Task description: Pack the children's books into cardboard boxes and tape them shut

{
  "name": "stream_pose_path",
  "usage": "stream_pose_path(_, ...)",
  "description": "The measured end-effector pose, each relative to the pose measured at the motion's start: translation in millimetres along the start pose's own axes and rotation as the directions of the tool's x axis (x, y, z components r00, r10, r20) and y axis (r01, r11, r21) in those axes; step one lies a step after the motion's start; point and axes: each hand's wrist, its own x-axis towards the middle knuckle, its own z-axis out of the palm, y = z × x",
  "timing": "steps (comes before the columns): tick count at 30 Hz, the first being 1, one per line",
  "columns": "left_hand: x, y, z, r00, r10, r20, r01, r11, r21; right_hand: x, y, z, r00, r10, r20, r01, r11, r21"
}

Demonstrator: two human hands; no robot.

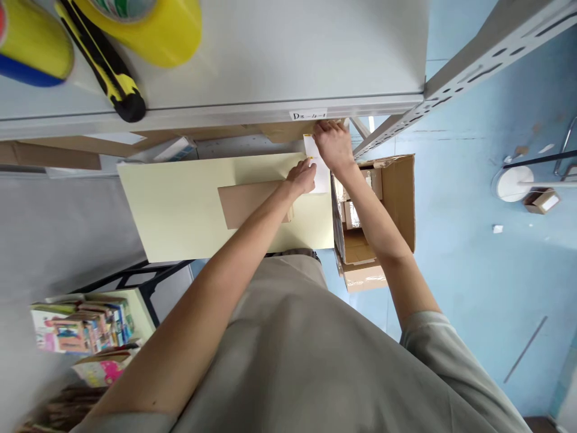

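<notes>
Head view: both hands pinch a thin white paper slip [321, 171], right hand [332, 144] at top, left hand [303, 178] below; light, floppy, best held by edges

The grey metal shelf [252, 66] looks smooth and matt. The brown cardboard box [399, 198] looks rough and dull. The yellow plastic tape roll [157, 30] is shiny.

A loose grey-beige short-sleeved shirt [293, 361] — plain, unmarked — with both forearms bare below the sleeves.
</notes>
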Motion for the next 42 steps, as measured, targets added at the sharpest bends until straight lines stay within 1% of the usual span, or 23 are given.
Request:
stream_pose_path(3, -5.7, 8.1, -7.0, 0.999, -0.032, 0.035, 0.03, 0.999, 0.045, -0.7, 0.0, -2.4, 1.0, 0.006, -0.012, -0.006, 0.998, 0.056)
stream_pose_path(9, -3.8, 15.5, -6.4, 0.996, -0.08, 0.035, 0.076, 0.993, 0.088, -5.3, -3.3, -12.4, 0.995, 0.064, 0.081, -0.078, 0.981, 0.179)
stream_pose_path(11, -2.9, 16.5, -4.9, 0.996, -0.089, 0.027, 0.087, 0.994, 0.064, -6.7, -4.4, -12.5, 0.994, 0.067, 0.082, -0.08, 0.982, 0.168)
stream_pose_path(15, -0.6, 15.4, -1.4, 0.996, -0.083, 0.008, 0.083, 0.995, 0.058, -7.6, -6.3, -8.0, 0.996, 0.061, 0.061, -0.065, 0.996, 0.064)
stream_pose_path(19, 5.0, 14.8, 1.8, 0.995, -0.099, 0.025, 0.097, 0.992, 0.086, -6.7, -6.6, -3.0, 0.997, 0.066, 0.046, -0.069, 0.996, 0.062)
stream_pose_path(21, 7.8, 16.7, 1.8, 0.991, -0.13, 0.045, 0.125, 0.988, 0.088, -9.0, -1.9, -1.5, 0.996, 0.091, 0.006, -0.091, 0.991, 0.094)
stream_pose_path(23, 9.4, 19.7, 0.0, 0.986, -0.155, 0.059, 0.15, 0.985, 0.083, -17.0, 7.8, -1.8, 0.985, 0.159, -0.073, -0.146, 0.977, 0.157)
stream_pose_path(25, 9.1, 23.4, -3.3, 0.984, -0.164, 0.073, 0.158, 0.984, 0.086, -32.6, 19.2, -5.6, 0.947, 0.28, -0.157, -0.238, 0.941, 0.24)
stream_pose_path(27, 6.7, 27.3, -6.5, 0.983, -0.163, 0.088, 0.156, 0.984, 0.086, -55.2, 25.8, -13.2, 0.872, 0.428, -0.238, -0.339, 0.879, 0.336)
stream_pose_path(29, 2.0, 31.0, -7.8, 0.978, -0.185, 0.097, 0.18, 0.982, 0.055, -82.0, 21.7, -22.6, 0.771, 0.547, -0.327, -0.392, 0.812, 0.433)
stream_pose_path(30, -1.7, 32.5, -7.1, 0.977, -0.196, 0.084, 0.195, 0.981, 0.022, -95.8, 15.0, -26.8, 0.731, 0.578, -0.363, -0.389, 0.79, 0.475)
stream_pose_path(31, -6.8, 33.2, -5.5, 0.979, -0.197, 0.056, 0.198, 0.98, -0.026, -109.4, 5.9, -30.2, 0.705, 0.596, -0.385, -0.37, 0.772, 0.517)
stream_pose_path(32, -13.7, 32.9, -3.0, 0.984, -0.176, 0.013, 0.176, 0.98, -0.094, -122.6, -4.9, -32.5, 0.694, 0.605, -0.389, -0.339, 0.752, 0.566)
stream_pose_path(33, -22.8, 31.1, 0.1, 0.99, -0.136, -0.041, 0.126, 0.974, -0.186, -135.1, -16.1, -33.5, 0.707, 0.608, -0.361, -0.296, 0.719, 0.629)
stream_pose_path(34, -34.4, 27.6, 3.3, 0.992, -0.087, -0.094, 0.055, 0.952, -0.3, -146.7, -26.7, -33.4, 0.727, 0.615, -0.306, -0.258, 0.657, 0.708)
stream_pose_path(35, -48.7, 22.2, 6.2, 0.991, -0.04, -0.13, -0.02, 0.904, -0.428, -157.4, -35.9, -32.3, 0.751, 0.62, -0.227, -0.232, 0.569, 0.789)
stream_pose_path(36, -65.7, 15.0, 8.4, 0.99, -0.003, -0.139, -0.076, 0.828, -0.556, -167.2, -43.0, -30.5, 0.775, 0.618, -0.133, -0.222, 0.463, 0.858)
stream_pose_path(37, -85.0, 6.4, 9.6, 0.993, 0.022, -0.118, -0.096, 0.733, -0.674, -176.1, -48.0, -28.2, 0.789, 0.614, -0.039, -0.23, 0.353, 0.907)
stream_pose_path(38, -105.9, -3.0, 9.8, 0.997, 0.048, -0.066, -0.081, 0.634, -0.769, -183.9, -51.2, -25.7, 0.795, 0.605, 0.046, -0.25, 0.257, 0.933)
stream_pose_path(39, -127.8, -12.8, 9.0, 0.997, 0.073, -0.006, -0.045, 0.55, -0.834, -190.5, -53.1, -23.4, 0.795, 0.596, 0.115, -0.275, 0.185, 0.943)
stream_pose_path(40, -149.5, -22.1, 7.5, 0.993, 0.107, 0.042, -0.014, 0.478, -0.878, -196.0, -54.4, -21.4, 0.792, 0.588, 0.164, -0.299, 0.139, 0.944)
stream_pose_path(41, -170.3, -30.5, 5.7, 0.988, 0.141, 0.058, -0.006, 0.418, -0.909, -200.2, -55.8, -20.0, 0.79, 0.581, 0.196, -0.318, 0.116, 0.941)
stream_pose_path(42, -189.4, -37.8, 3.9, 0.988, 0.145, 0.055, -0.004, 0.381, -0.925, -203.0, -57.7, -19.1, 0.793, 0.57, 0.217, -0.333, 0.107, 0.937)
